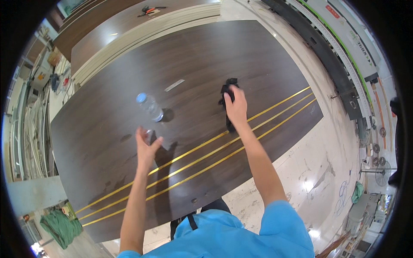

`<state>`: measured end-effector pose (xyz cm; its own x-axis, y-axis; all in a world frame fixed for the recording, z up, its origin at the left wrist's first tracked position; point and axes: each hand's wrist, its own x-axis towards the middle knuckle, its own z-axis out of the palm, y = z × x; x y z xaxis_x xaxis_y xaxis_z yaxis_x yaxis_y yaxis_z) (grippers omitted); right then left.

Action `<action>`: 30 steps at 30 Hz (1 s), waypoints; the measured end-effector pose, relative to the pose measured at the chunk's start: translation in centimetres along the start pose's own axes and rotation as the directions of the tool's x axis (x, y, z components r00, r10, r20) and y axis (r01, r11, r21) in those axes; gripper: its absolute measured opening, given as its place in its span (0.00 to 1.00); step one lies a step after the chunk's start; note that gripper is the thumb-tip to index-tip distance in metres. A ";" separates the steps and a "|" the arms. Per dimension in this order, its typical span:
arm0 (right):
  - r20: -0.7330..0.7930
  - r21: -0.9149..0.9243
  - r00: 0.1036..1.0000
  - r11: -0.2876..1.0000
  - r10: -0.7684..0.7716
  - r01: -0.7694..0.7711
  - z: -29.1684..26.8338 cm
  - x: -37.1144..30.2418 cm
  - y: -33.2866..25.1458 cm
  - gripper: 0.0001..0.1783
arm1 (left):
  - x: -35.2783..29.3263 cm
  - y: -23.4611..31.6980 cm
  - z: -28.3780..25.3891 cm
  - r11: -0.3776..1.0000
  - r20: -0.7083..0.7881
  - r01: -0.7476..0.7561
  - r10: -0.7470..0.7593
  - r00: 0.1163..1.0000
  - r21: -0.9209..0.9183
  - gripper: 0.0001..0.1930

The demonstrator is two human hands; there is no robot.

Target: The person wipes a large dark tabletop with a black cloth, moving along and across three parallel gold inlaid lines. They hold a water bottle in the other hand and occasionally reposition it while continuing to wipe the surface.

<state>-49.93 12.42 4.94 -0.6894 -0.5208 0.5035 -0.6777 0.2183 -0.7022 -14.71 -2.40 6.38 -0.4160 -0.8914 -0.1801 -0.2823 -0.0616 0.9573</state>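
On the large dark brown board, my right hand is curled against a black object of uneven outline, which it seems to grip. Most of that object lies behind the fingers, so its kind is unclear. My left hand hovers over the board with thumb and fingers apart. A small greyish patch shows between its fingers, too blurred to make out. Just beyond it stands a clear plastic bottle with a blue cap. Three yellow strips run across the near part of the board.
A short metal strip lies beyond the bottle. At the far left rises a stack of boards, with orange-and-black hand tools on top. A long machine lines the right side. Green cloth hangs at the lower left.
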 end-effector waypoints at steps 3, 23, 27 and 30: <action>0.127 -0.484 0.992 0.873 0.001 0.061 1.8 5.8 7.4 0.33 | 6.3 0.7 2.2 0.960 -0.117 -0.195 0.222 0.968 0.202 0.58; -0.211 -0.746 0.950 0.590 0.228 -0.307 -23.7 -1.8 25.9 0.25 | -0.9 2.8 0.1 0.992 -0.258 0.016 -0.048 0.965 -0.122 0.31; -0.010 -0.773 0.995 0.631 0.095 -0.068 -15.7 6.9 24.3 0.24 | -1.6 6.6 5.1 0.984 -0.090 -0.118 0.106 0.990 -0.135 0.31; 0.308 -0.246 0.935 0.935 -0.177 0.258 -5.6 -0.7 9.2 0.13 | -0.8 10.2 9.8 0.958 -0.010 -0.183 0.185 0.983 -0.222 0.31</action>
<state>-57.18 19.42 0.94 -0.4461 -0.7793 0.4400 -0.8737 0.2727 -0.4028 -25.68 2.10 14.10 -0.4528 -0.8916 0.0026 -0.0022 0.0040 1.0000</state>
